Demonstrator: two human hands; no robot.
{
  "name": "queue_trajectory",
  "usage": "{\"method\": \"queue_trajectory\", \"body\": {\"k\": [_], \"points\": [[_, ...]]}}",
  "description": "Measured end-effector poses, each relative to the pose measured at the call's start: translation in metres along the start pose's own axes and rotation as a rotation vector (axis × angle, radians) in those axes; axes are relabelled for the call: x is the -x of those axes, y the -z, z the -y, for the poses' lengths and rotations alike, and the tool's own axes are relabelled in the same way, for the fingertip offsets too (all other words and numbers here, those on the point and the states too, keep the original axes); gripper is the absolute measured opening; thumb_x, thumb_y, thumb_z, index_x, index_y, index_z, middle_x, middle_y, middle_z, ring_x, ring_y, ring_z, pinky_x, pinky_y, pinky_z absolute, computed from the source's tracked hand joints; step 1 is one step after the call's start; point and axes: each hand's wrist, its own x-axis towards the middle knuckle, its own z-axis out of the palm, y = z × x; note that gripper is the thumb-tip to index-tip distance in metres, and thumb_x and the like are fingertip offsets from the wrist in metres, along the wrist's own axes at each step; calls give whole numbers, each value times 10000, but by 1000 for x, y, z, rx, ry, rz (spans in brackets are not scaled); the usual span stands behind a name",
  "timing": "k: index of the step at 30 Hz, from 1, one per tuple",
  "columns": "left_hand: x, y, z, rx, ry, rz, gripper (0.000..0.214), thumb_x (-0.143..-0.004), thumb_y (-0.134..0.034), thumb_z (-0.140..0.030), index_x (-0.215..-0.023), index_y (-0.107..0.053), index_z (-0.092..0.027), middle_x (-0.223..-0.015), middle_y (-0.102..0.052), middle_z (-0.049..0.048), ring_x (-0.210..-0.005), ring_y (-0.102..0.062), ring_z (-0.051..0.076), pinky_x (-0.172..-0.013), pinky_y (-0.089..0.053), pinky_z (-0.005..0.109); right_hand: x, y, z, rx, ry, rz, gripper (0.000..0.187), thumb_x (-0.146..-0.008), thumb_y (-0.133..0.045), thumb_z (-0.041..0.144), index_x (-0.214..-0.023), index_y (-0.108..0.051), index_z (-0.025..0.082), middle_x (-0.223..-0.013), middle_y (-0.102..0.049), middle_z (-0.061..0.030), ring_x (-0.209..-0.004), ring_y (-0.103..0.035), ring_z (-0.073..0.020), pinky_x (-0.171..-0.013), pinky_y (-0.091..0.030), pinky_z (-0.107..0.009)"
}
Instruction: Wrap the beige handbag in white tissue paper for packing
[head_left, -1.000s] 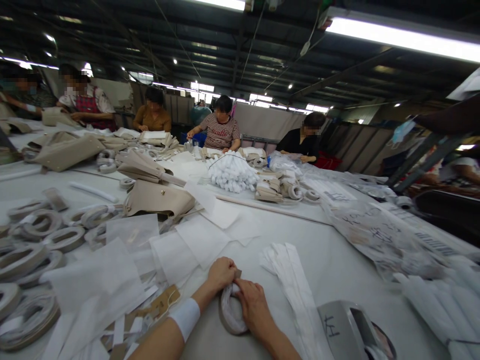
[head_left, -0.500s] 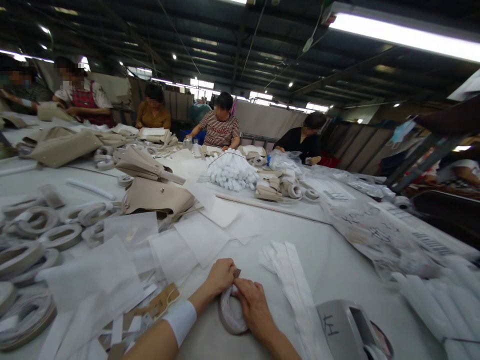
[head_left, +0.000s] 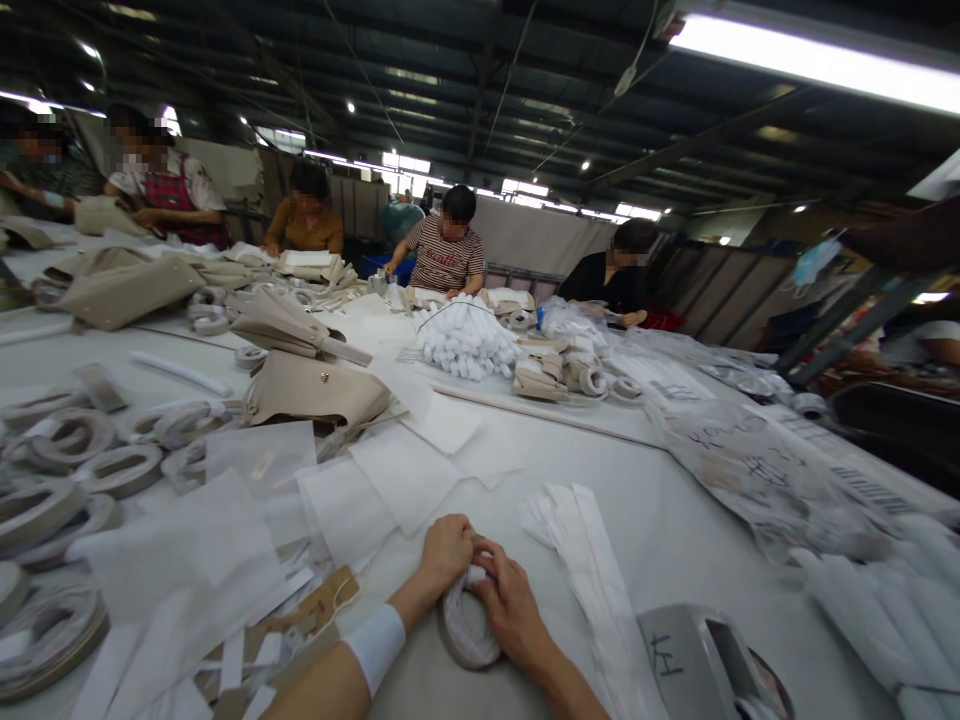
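A coiled beige bag strap [head_left: 459, 640] with a whitish wrapping stands out at the near middle of the table, its ring hole facing up. My left hand [head_left: 448, 550] is closed at the coil's far end, fingertips pinched against the strap. From the right, my right hand [head_left: 512, 605] grips the coil's upper right side, with thumb and fingers meeting my left fingertips. What lies between the fingertips is mostly hidden. A bundle of flat white strips [head_left: 589, 570] lies just right of my right hand.
A grey tape dispenser [head_left: 697, 655] stands at the near right. Several coiled straps [head_left: 120, 472] and thin white sheets [head_left: 187, 540] cover the left. Beige bags [head_left: 319, 390] and a bundle of white rolls [head_left: 465, 340] lie farther back. Co-workers sit across the table.
My right fingers have moved up and closed in on my left fingertips. The dark strap end that stuck out between the hands is now mostly covered. The coil stays in place.
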Motion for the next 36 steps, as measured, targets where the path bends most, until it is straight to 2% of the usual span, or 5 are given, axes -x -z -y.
{"method": "queue_trajectory", "body": {"k": [12,18,24,29,36], "points": [[1,-2,3,87,17,-42,276,-933,-516,-384,-866,-622,-139,-897,-646,34,-889,-608,174,-852,-473,390,0,-4,4,300,-30,-33,275,-861,-503,172,-1070,-633,295,-1068,-624,-40,-1056,-504,-237,-925,-331,-408],[0,-4,7,134,18,-27,289,-928,-521,-401,-847,-617,-140,-858,-639,24,-846,-607,165,-823,-480,375,-9,-3,2,68,-109,-7,266,-768,-543,120,-954,-668,264,-931,-666,-13,-943,-579,-193,-844,-395,-312],[10,-1,5,167,-55,-27,285,-928,-523,-392,-835,-611,-138,-840,-634,17,-815,-606,157,-797,-485,360,-15,4,7,-28,-349,-113,512,-659,-622,111,-1154,-535,206,-827,-708,-6,-775,-649,-181,-731,-458,-267],[21,5,7,165,-135,-30,269,-928,-517,-363,-804,-610,-143,-801,-631,10,-793,-597,154,-780,-469,341,-22,13,12,88,-308,-7,282,-657,-635,158,-919,-693,245,-853,-728,-2,-808,-665,-184,-722,-462,-254],[33,9,12,157,-232,-29,214,-886,-456,-215,-782,-638,-175,-820,-671,21,-819,-599,151,-754,-411,259,-21,16,22,265,-279,10,227,-694,-634,223,-877,-739,306,-841,-736,-2,-808,-660,-209,-700,-422,-285]]}}
